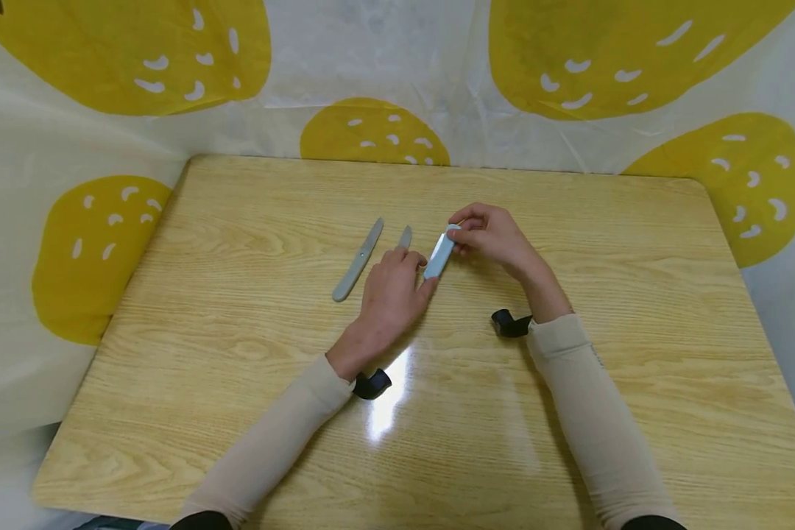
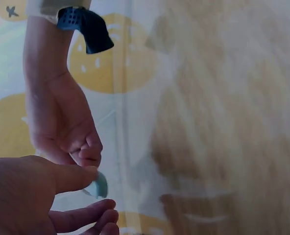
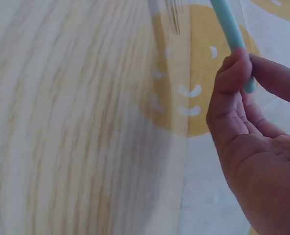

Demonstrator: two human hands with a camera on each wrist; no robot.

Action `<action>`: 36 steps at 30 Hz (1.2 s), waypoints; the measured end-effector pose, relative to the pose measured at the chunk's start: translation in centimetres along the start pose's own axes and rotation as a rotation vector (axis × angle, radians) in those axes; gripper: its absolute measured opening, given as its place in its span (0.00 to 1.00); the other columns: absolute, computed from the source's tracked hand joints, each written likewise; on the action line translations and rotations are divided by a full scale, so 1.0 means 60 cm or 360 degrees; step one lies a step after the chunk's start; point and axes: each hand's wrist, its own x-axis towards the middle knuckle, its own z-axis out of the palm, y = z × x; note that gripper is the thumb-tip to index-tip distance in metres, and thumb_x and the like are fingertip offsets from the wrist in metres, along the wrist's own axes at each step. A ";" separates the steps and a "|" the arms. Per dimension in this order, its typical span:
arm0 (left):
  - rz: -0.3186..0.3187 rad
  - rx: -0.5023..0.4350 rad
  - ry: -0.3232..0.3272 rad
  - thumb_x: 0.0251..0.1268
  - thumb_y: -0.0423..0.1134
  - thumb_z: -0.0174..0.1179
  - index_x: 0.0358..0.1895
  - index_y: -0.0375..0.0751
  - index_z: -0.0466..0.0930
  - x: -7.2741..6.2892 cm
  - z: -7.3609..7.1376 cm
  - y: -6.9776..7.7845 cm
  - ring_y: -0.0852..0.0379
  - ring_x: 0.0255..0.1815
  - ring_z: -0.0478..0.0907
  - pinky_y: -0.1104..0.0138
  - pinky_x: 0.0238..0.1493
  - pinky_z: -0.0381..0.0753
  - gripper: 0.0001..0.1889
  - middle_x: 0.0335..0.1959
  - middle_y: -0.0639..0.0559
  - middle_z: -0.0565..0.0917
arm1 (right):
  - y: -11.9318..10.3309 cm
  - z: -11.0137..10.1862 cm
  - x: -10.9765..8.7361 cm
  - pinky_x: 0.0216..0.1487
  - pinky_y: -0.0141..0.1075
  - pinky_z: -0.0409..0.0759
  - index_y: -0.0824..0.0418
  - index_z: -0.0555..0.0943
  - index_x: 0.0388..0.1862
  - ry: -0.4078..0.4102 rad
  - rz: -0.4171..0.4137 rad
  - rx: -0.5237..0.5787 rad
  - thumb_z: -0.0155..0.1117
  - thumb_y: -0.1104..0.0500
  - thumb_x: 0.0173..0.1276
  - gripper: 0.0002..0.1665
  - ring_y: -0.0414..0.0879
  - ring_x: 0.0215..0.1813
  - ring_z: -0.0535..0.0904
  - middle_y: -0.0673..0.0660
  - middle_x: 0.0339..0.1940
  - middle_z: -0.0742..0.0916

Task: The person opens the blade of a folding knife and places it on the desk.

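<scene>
A light blue folding knife (image 1: 439, 255), apparently folded, is held slantwise between my two hands. My right hand (image 1: 497, 237) pinches its upper end between thumb and fingers; the right wrist view shows that grip on the mint-coloured handle (image 3: 228, 24). At its lower end is my left hand (image 1: 392, 291), with the thumb and index finger about the blue handle. In the left wrist view the left thumb touches the blue end (image 2: 101, 184). Left of the hands, an unfolded grey knife (image 1: 359, 261) lies on the table. Another grey blade (image 1: 405, 237) shows beyond the left hand; its rear part is hidden.
The wood-grain table (image 1: 623, 250) spreads out around the hands. A white curtain (image 1: 377, 51) with yellow shapes stands behind its far edge and along the sides. Black wrist cameras, the left one (image 1: 373, 384) and the right one (image 1: 509, 324), jut inward from the sleeves.
</scene>
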 end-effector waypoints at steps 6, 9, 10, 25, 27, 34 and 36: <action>-0.0018 -0.0173 0.0026 0.75 0.45 0.64 0.53 0.38 0.83 0.002 -0.013 -0.017 0.53 0.37 0.79 0.64 0.34 0.79 0.15 0.44 0.47 0.85 | -0.007 0.001 -0.004 0.46 0.40 0.89 0.72 0.81 0.56 -0.0008 -0.0036 0.0113 0.66 0.63 0.75 0.16 0.47 0.36 0.88 0.51 0.33 0.87; -0.0080 -0.0413 0.0004 0.76 0.43 0.63 0.54 0.38 0.81 0.005 -0.016 -0.027 0.55 0.34 0.78 0.67 0.31 0.76 0.13 0.42 0.48 0.85 | -0.009 -0.001 -0.007 0.46 0.40 0.89 0.73 0.81 0.55 -0.0032 -0.0024 0.0109 0.66 0.62 0.76 0.16 0.45 0.36 0.87 0.52 0.34 0.89; -0.0114 -0.0503 -0.0007 0.76 0.42 0.63 0.55 0.38 0.81 0.006 -0.016 -0.031 0.55 0.33 0.78 0.68 0.31 0.76 0.13 0.41 0.48 0.85 | -0.009 -0.002 -0.008 0.46 0.39 0.89 0.73 0.82 0.55 -0.0042 -0.0015 0.0102 0.66 0.62 0.76 0.16 0.44 0.36 0.87 0.53 0.34 0.90; -0.0377 -0.1264 0.0051 0.77 0.38 0.61 0.57 0.32 0.81 0.022 -0.039 -0.056 0.45 0.47 0.85 0.64 0.50 0.84 0.14 0.49 0.38 0.87 | 0.007 -0.008 -0.018 0.51 0.43 0.87 0.66 0.85 0.48 -0.0359 0.0013 -0.0098 0.66 0.56 0.77 0.14 0.55 0.44 0.86 0.63 0.41 0.89; -0.0361 -0.1349 0.0067 0.78 0.36 0.60 0.58 0.30 0.81 0.021 -0.038 -0.057 0.42 0.47 0.86 0.61 0.51 0.86 0.14 0.48 0.36 0.86 | 0.008 -0.006 -0.019 0.51 0.44 0.86 0.66 0.85 0.48 -0.0410 0.0006 -0.0138 0.66 0.55 0.77 0.13 0.56 0.45 0.85 0.62 0.42 0.89; -0.0281 -0.1435 0.0127 0.77 0.36 0.61 0.57 0.31 0.84 0.021 -0.034 -0.058 0.40 0.46 0.85 0.53 0.51 0.87 0.14 0.46 0.37 0.87 | 0.002 0.006 -0.019 0.46 0.46 0.85 0.63 0.83 0.51 -0.0503 -0.0053 -0.0192 0.66 0.55 0.77 0.13 0.55 0.42 0.83 0.56 0.39 0.87; -0.0259 -0.1414 0.0128 0.77 0.37 0.62 0.58 0.32 0.85 0.020 -0.033 -0.058 0.41 0.44 0.85 0.53 0.50 0.88 0.15 0.45 0.38 0.87 | -0.001 0.010 -0.020 0.47 0.46 0.84 0.61 0.83 0.52 -0.0476 -0.0100 -0.0199 0.66 0.54 0.77 0.13 0.52 0.41 0.82 0.56 0.40 0.87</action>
